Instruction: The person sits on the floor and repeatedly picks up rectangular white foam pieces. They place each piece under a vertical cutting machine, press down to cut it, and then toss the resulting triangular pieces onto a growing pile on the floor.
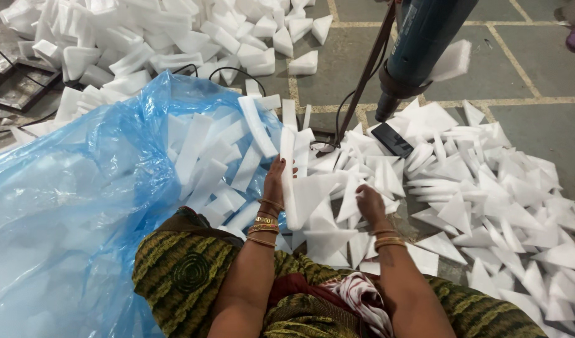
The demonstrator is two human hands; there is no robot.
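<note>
Over our lap, our left hand [276,178] grips an upright white foam strip [288,178] by its long edge, our right hand [369,201] at three o'clock pinches a foam triangle [349,199]—seemingly light, crushable pieces.

Grey tiled floor [519,69], pale grout lines, even light

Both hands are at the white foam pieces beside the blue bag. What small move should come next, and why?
Probably the left hand should carry its upright foam strip left into the blue plastic bag: the bag's mouth lies open beside it and already holds similar strips, while the right hand rests on the loose pile.
</note>
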